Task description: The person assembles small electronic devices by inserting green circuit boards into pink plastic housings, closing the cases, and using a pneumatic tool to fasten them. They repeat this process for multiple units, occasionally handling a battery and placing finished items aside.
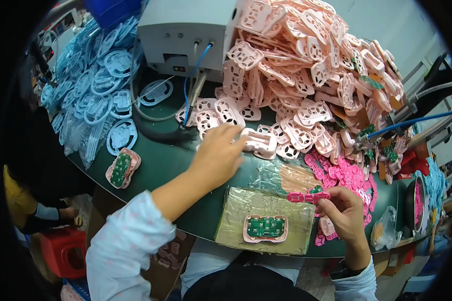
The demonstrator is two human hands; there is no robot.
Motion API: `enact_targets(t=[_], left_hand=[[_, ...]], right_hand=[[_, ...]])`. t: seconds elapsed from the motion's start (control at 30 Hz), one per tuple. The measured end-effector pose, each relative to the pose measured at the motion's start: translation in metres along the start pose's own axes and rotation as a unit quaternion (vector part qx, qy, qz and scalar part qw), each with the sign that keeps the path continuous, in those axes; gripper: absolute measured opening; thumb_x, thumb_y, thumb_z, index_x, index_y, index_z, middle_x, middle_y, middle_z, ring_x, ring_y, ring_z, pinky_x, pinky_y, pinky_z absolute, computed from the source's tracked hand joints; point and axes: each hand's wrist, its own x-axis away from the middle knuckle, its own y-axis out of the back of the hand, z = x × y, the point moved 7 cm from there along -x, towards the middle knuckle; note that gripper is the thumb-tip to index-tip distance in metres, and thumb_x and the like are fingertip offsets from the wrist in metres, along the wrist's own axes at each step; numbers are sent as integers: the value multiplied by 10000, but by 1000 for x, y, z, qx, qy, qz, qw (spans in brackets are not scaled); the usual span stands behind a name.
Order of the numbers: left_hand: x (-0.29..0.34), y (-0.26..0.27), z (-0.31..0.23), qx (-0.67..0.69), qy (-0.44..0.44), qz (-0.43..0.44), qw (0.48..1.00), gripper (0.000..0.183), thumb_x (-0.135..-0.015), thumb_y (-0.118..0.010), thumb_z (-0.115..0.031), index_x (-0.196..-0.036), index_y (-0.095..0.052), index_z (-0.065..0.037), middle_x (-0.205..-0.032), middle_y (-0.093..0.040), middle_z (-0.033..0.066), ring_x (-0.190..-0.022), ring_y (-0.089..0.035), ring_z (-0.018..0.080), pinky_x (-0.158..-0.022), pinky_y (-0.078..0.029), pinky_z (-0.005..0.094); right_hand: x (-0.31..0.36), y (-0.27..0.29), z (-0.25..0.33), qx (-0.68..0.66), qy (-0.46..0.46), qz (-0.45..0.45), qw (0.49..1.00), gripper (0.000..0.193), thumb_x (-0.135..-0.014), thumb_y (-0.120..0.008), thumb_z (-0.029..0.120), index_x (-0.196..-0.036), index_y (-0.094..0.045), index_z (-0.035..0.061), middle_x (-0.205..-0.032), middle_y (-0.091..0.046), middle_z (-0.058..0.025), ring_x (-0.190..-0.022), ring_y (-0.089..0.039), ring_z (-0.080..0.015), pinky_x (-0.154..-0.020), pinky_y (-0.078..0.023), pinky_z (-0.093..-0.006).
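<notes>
On the block [238, 205], one shell [266, 240] holds its board [265, 227]; my right hand [345, 213] pinches an unplaced strip [300, 197]; whether my left hand [216, 154] grips, I can't tell.

I can't tell whether the blurred left hand [217, 154] touches the pale pink plastic shell [261, 143]. My view crops the deep-blue plastic container [113, 12].
</notes>
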Motion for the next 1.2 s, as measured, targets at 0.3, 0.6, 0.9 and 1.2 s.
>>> enact_targets(t=[0.3,0.6,0.9,1.2], left_hand=[[-32,-26,21,537,203,256,778,411,-848,-627,-203,-1233,-560,-75,-1081,-629,102,-957,-605,194,-857,-454,361],[8,10,-9,822,271,235,442,487,-929,-408,-246,-1307,-412,61,-1217,-547,220,-1082,-576,340,-935,-469,451],[29,-27,3,463,301,274,788,306,-942,-492,-228,-1098,-598,12,-905,-663,132,-835,-659,227,-781,-520,358],[44,29,58,-84,337,77,935,362,-649,-796,-333,-786,-659,-27,-811,-621,126,-800,-593,309,-705,-459,415]], right_hand=[[16,10,4,-14,28,-21,999,106,-850,-635,24,-945,-604,-10,-789,-643,-42,-697,-614,-84,-615,-477,-206],[13,8,-7,-25,29,-9,999,108,-853,-633,31,-946,-596,-11,-784,-643,-43,-674,-618,-93,-597,-483,-210],[11,-3,-3,-21,23,-10,999,111,-853,-636,37,-941,-593,-14,-773,-637,-44,-677,-625,-94,-590,-495,-207],[14,10,-7,-19,34,-29,999,89,-852,-620,13,-930,-591,-17,-767,-635,-49,-674,-623,-96,-586,-492,-211]])
